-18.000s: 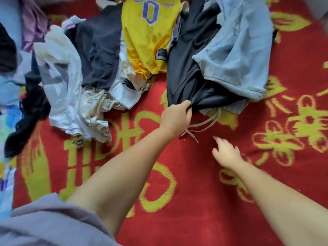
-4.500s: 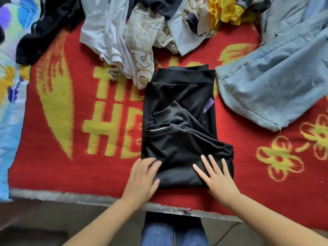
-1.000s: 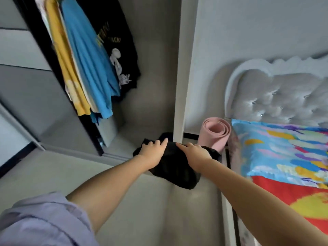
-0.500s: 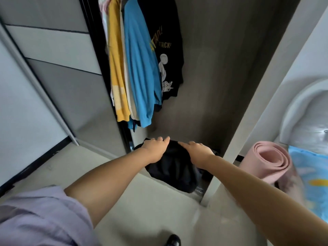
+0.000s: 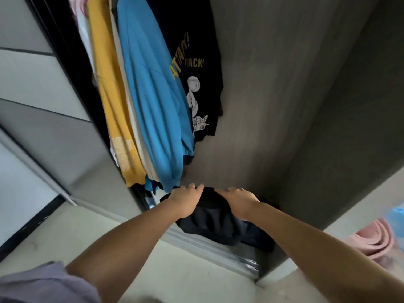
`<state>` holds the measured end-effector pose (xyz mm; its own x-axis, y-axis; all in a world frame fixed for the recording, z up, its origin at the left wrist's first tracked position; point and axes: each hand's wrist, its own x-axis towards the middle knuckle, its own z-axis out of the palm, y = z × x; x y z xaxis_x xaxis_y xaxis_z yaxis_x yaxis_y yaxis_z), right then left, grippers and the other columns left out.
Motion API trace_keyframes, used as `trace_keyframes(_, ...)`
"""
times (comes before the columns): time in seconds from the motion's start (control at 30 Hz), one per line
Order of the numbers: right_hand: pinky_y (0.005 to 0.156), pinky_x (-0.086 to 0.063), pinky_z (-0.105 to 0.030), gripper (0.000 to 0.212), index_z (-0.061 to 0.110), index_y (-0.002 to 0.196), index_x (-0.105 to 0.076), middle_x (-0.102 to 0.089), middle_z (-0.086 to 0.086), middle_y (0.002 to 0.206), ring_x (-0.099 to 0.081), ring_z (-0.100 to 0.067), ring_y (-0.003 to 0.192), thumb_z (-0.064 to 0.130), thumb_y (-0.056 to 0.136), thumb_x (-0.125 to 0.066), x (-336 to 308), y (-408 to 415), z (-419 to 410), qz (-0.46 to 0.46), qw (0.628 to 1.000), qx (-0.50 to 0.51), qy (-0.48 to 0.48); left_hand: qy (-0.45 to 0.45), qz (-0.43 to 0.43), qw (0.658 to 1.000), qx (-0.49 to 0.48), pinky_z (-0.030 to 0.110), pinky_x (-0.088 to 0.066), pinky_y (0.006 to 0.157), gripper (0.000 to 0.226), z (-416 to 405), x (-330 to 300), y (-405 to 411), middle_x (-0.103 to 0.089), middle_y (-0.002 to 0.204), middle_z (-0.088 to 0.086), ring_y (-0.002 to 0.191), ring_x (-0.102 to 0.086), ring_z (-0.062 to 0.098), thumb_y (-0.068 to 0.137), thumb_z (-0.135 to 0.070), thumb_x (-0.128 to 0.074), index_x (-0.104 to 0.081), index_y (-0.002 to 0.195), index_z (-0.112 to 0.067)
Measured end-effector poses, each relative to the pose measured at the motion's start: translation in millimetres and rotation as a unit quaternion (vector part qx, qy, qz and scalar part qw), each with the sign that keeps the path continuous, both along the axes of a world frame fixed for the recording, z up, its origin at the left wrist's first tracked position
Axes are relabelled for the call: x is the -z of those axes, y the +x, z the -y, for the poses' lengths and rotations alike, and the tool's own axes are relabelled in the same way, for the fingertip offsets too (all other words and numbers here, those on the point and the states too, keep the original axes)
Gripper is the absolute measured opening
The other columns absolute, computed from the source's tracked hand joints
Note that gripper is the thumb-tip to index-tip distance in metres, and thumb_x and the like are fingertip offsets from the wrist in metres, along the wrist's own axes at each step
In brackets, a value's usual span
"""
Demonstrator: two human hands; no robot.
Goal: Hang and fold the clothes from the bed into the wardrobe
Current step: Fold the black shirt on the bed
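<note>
Black folded garment point(image 5: 209, 219) gripped between left hand point(image 5: 183, 199) and right hand point(image 5: 239, 202), at wardrobe point(image 5: 284, 106) floor

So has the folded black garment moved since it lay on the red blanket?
Yes. The folded black garment, held by the left hand and right hand, is now at the wardrobe's sliding track, under the hanging blue shirt.

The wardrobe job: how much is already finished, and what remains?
Done: a yellow top, a blue top and a black printed shirt hang inside. In hand: the left hand and right hand carry a folded black garment over the door track, not yet set down. The bed is out of view.
</note>
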<state>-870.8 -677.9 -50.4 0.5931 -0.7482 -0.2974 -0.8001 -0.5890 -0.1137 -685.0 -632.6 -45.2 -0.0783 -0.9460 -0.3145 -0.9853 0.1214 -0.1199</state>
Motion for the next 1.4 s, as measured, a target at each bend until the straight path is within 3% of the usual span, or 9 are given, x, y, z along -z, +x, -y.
trace_keyframes(0.13,0.098,-0.046,-0.041,0.081,0.035,0.152,-0.012,-0.039,-0.008,0.145,-0.046,-0.035,0.126,-0.007,0.088,-0.039,30.6,17.7,39.3,-0.010,0.999,0.038,0.034,0.026,-0.012,0.999,0.032,0.041,-0.043,0.071,0.061,53.9,27.0,21.3,-0.046,0.127,0.013,0.107,-0.055,0.035,0.091,-0.008,-0.054,-0.024,0.143,-0.015)
trace_keyframes(0.37,0.100,-0.044,-0.040,0.077,0.031,0.154,-0.008,-0.035,-0.009,0.148,-0.048,-0.034,0.124,-0.001,0.091,-0.039,102.8,49.4,97.8,-0.030,0.993,0.100,0.062,0.070,-0.003,0.992,0.103,0.049,-0.049,0.089,0.060,139.2,96.9,53.5,-0.042,0.135,0.014,0.117,-0.051,0.036,0.092,-0.008,-0.051,-0.023,0.145,-0.013)
trace_keyframes(0.53,0.098,-0.046,-0.040,0.073,0.032,0.153,-0.009,-0.035,-0.011,0.147,-0.047,-0.034,0.124,0.004,0.093,-0.039,202.9,54.8,116.3,-0.046,0.987,0.109,0.111,0.108,0.023,0.986,0.125,0.050,-0.044,0.096,0.071,163.0,194.0,57.2,-0.035,0.143,0.017,0.117,-0.049,0.039,0.091,-0.007,-0.048,-0.011,0.151,-0.015)
trace_keyframes(0.67,0.098,-0.046,-0.042,0.070,0.029,0.153,-0.012,-0.043,-0.012,0.142,-0.051,-0.034,0.120,0.008,0.093,-0.042,291.7,56.1,134.2,-0.054,0.982,0.111,0.142,0.138,0.022,0.981,0.134,0.048,-0.043,0.096,0.066,181.2,283.7,56.5,-0.036,0.143,0.015,0.122,-0.046,0.038,0.093,-0.010,-0.048,-0.014,0.150,-0.015)
trace_keyframes(0.83,0.099,-0.045,-0.040,0.055,0.025,0.152,-0.021,-0.046,-0.014,0.140,-0.053,-0.033,0.120,0.017,0.100,-0.037,403.7,49.7,182.9,-0.041,0.984,0.115,0.127,0.097,0.006,0.982,0.161,0.049,-0.038,0.103,0.057,232.2,401.6,53.2,-0.034,0.148,0.017,0.132,-0.038,0.038,0.095,-0.009,-0.042,-0.021,0.149,-0.011)
trace_keyframes(1.03,0.093,-0.049,-0.042,0.057,0.027,0.152,-0.015,-0.048,-0.013,0.135,-0.054,-0.033,0.114,0.028,0.100,-0.039,505.0,44.7,278.1,-0.018,0.990,0.136,0.034,0.022,-0.049,0.991,0.121,0.046,-0.046,0.092,0.051,327.1,500.6,46.9,-0.044,0.134,0.017,0.114,-0.051,0.038,0.096,-0.011,-0.037,-0.024,0.145,-0.014)
trace_keyframes(1.2,0.109,-0.028,-0.061,0.076,0.034,0.153,-0.003,-0.016,-0.004,0.158,-0.018,-0.040,0.142,0.009,0.096,-0.046,580.1,52.0,301.1,-0.028,0.982,0.185,0.009,-0.018,-0.033,0.994,0.106,0.050,-0.044,0.089,0.074,349.0,582.5,53.2,-0.031,0.144,0.017,0.121,-0.042,0.041,0.094,-0.014,-0.050,-0.004,0.152,-0.019)
trace_keyframes(1.3,0.110,-0.013,-0.066,0.086,0.038,0.152,0.005,0.001,-0.002,0.162,0.002,-0.042,0.145,0.001,0.093,-0.046,631.9,63.4,271.9,-0.041,0.978,0.200,0.047,0.022,-0.031,0.996,0.080,0.052,-0.034,0.105,0.081,324.7,642.9,59.4,-0.007,0.159,0.011,0.141,-0.019,0.041,0.095,-0.008,-0.046,0.009,0.151,-0.028)
trace_keyframes(1.4,0.110,-0.007,-0.068,0.080,0.039,0.151,0.010,0.011,0.000,0.161,0.013,-0.043,0.144,0.013,0.097,-0.043,689.1,73.7,221.3,-0.053,0.973,0.203,0.100,0.066,-0.015,0.994,0.081,0.058,-0.024,0.111,0.080,281.2,705.2,67.4,0.004,0.161,0.007,0.145,-0.005,0.040,0.098,-0.017,-0.044,0.015,0.149,-0.033)
